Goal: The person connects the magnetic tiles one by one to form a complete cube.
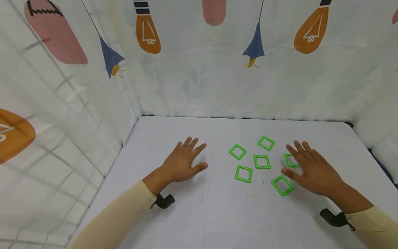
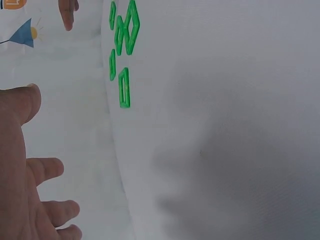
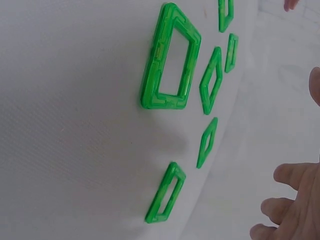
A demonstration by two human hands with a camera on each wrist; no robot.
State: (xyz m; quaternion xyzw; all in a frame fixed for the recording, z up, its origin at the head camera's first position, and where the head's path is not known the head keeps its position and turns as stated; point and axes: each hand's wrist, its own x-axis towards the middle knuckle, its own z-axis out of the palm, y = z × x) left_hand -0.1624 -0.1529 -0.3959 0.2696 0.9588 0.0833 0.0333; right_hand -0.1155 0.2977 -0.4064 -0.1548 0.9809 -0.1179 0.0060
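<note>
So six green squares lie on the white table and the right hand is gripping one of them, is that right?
Not quite: the right hand grips nothing. The right wrist view shows it apart from the squares. The rest stands: six green squares lie on the white table.

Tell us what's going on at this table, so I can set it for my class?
A person holds both hands open above a white table, with nothing in either grip. Six green square frames lie flat on it, spaced apart. The left hand hovers to the left of them all; the right hand partly hides one frame in the head view.
</note>
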